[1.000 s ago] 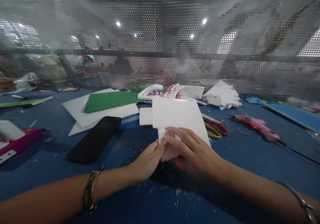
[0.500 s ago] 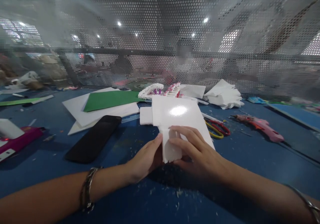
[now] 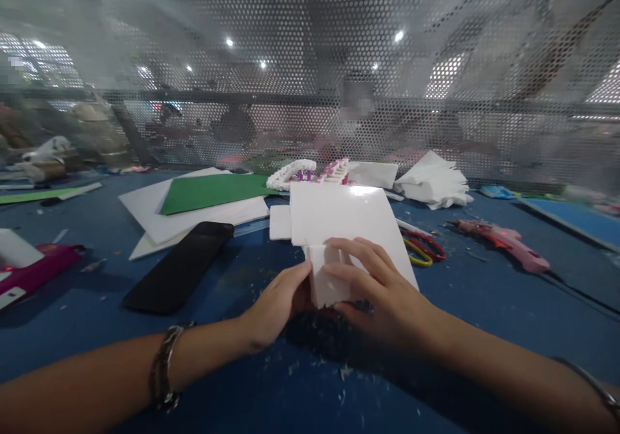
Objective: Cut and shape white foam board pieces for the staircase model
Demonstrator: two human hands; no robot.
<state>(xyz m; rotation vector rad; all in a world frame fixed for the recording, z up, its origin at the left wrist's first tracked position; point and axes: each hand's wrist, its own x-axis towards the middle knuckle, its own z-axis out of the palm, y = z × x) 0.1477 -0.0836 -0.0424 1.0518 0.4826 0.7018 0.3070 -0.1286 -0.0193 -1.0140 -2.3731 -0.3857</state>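
Note:
A large glossy white board [image 3: 339,211] lies in front of me, with a small white tab [image 3: 280,222] sticking out at its left. On its near edge rests a small white block [image 3: 321,285], seemingly of foam or board. My left hand [image 3: 275,305] presses its thumb against the block's left side; its other fingers are mostly hidden. From the right, my right hand [image 3: 387,285] lays curved fingers over the block's top, thumb at the near lower side. Between them both hands grip the block.
A black phone [image 3: 181,269] lies left, below green card [image 3: 213,194] and white sheets. To the right are scissors [image 3: 423,248] and a pink glue gun [image 3: 504,243]. White beaded pieces [image 3: 293,172] and crumpled paper [image 3: 433,181] sit before the perforated metal screen [image 3: 300,85].
The white board has tilted slightly, and its bright reflection has slid up toward the far edge. Both hands keep hold of the block, barely shifted.

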